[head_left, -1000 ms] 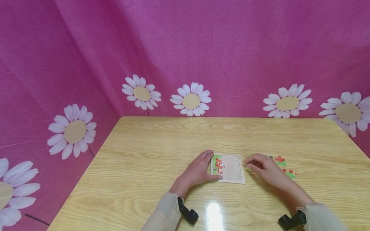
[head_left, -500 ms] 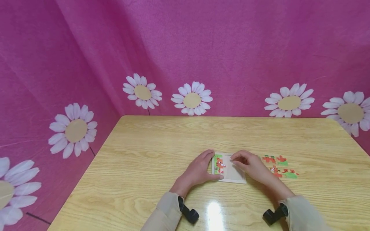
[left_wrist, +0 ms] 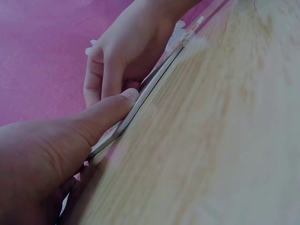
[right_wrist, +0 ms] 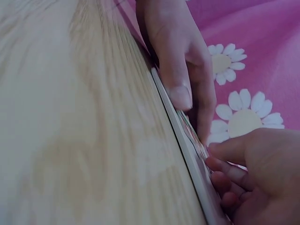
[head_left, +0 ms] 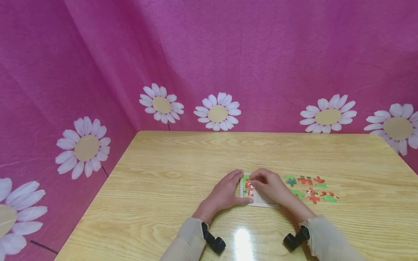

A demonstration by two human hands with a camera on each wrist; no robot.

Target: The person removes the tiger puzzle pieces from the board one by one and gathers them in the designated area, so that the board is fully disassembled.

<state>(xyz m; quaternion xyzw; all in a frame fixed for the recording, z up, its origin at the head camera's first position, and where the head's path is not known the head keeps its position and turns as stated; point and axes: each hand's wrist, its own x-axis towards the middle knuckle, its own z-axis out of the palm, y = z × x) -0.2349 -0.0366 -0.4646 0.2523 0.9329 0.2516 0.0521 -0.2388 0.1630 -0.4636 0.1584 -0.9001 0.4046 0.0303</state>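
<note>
In the head view, a shallow square puzzle tray (head_left: pixel 263 205) lies flat on the table. Fitted pieces (head_left: pixel 249 187) with an orange tiger face and green edges fill its left strip. My left hand (head_left: pixel 223 192) grips the tray's left side, thumb (left_wrist: pixel 129 96) on the near rim and fingers at the far left corner. Over the tray, the thumb and index finger of my right hand (head_left: pixel 270 185) come together in a pinch beside the tiger face. The puzzle piece between these fingertips is largely hidden. In the right wrist view, the fingertips (right_wrist: pixel 211 159) are low over the tray.
Several loose puzzle pieces (head_left: pixel 312 195) in orange and green lie in two rows right of the tray. The wooden table (head_left: pixel 183 156) meets a pink curtain (head_left: pixel 261 65) with white flowers at its back and left. Each wrist wears a black camera (head_left: pixel 295 239).
My right hand has moved left from beside the loose pieces to over the tray, near the fitted strip. More loose pieces are now uncovered. The left hand keeps its hold on the tray.
</note>
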